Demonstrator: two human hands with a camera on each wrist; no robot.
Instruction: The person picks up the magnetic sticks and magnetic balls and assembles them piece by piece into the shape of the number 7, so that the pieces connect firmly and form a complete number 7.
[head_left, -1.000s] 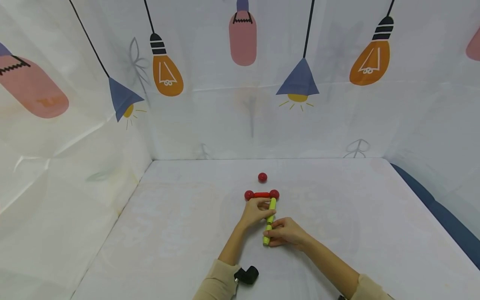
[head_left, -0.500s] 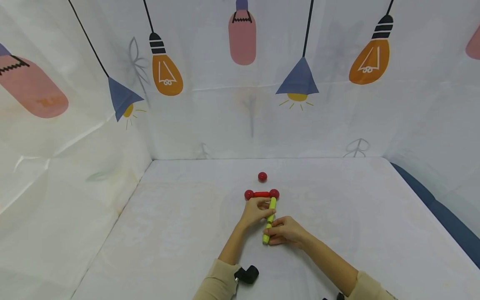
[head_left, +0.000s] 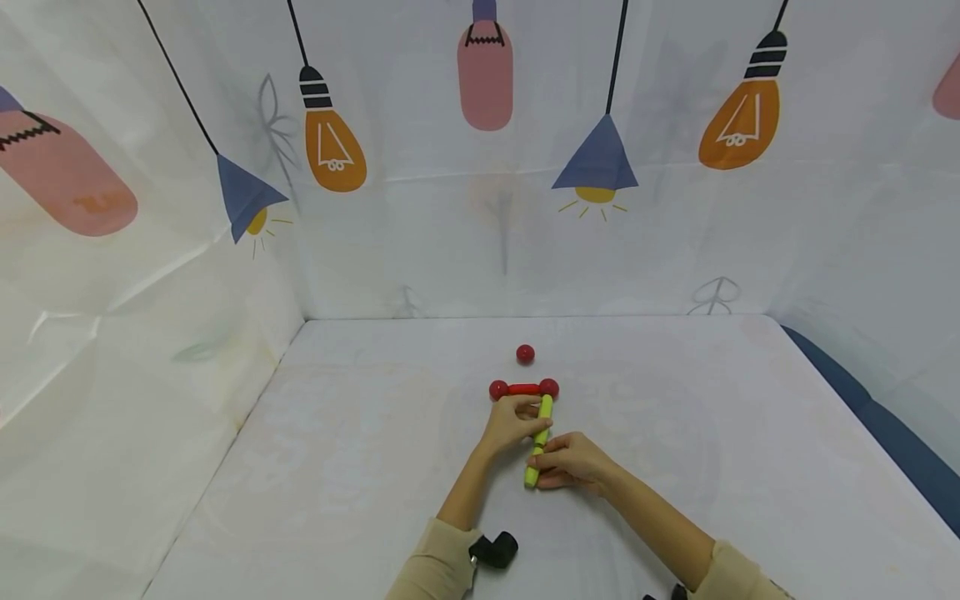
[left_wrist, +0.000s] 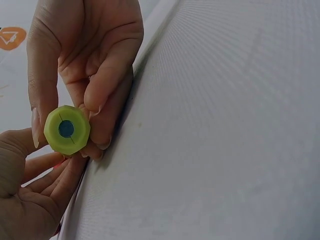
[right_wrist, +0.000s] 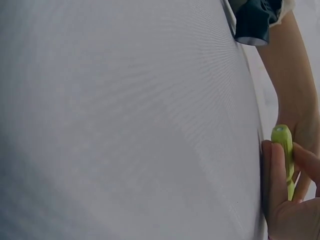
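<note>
Two yellow-green faceted rods line up end to end, running toward me in the head view. My left hand (head_left: 512, 423) grips the far rod (head_left: 545, 408), whose tip is right at a red ball (head_left: 549, 388). The near rod (head_left: 532, 478) is pinched between the thumb and fingers of my right hand (head_left: 573, 461). Its octagonal end, with a blue-grey centre, faces the left wrist camera. A short red rod (head_left: 523, 389) joins that red ball to a second red ball (head_left: 498, 390). My fingers partly hide the seam between the yellow-green rods.
A single red ball (head_left: 525, 354) lies apart, beyond the red rod. All this is on a white table (head_left: 360, 433). A white sheet printed with lamps (head_left: 465, 242) hangs behind and to the sides. A black wrist camera (head_left: 495, 550) hangs at the left sleeve.
My right hand has brought the near yellow-green rod slightly forward, and the gap at its seam with the far rod has narrowed. My left hand and the red pieces have stayed put.
</note>
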